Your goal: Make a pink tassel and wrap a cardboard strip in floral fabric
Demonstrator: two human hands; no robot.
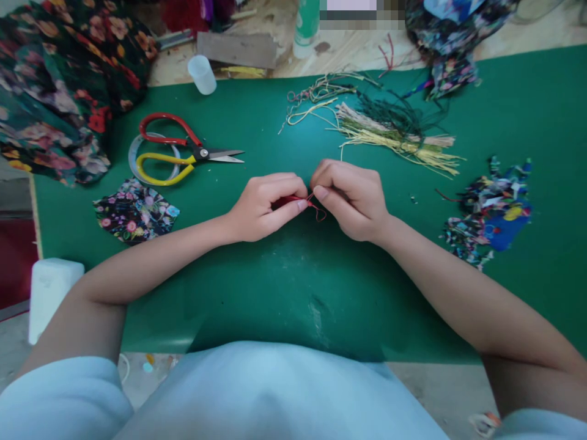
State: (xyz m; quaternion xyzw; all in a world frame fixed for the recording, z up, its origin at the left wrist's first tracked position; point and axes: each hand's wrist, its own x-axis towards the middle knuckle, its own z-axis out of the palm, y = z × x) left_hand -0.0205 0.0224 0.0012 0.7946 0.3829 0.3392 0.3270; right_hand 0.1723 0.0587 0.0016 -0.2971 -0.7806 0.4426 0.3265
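Above the middle of the green mat (275,293), my two hands meet almost fingertip to fingertip. Between thumb and fingers, my left hand (268,206) pinches a red cord (320,214), part of which shows inside the fist. My right hand (353,198) is closed too, its thumb and forefinger pinching the same cord close by. A small loop of the cord hangs below the fingertips. Whatever else lies inside the fingers is hidden. Scissors (202,153) with one red and one yellow handle lie left of my hands, blades partly apart.
Bundles of yellow, pale and dark green strands (403,134) lie beyond my right hand. Small floral fabric pieces (490,211) are at right, a floral scrap (137,211) at left. Floral cloth (68,85) fills the far left corner. A translucent cup (202,74) stands behind the scissors.
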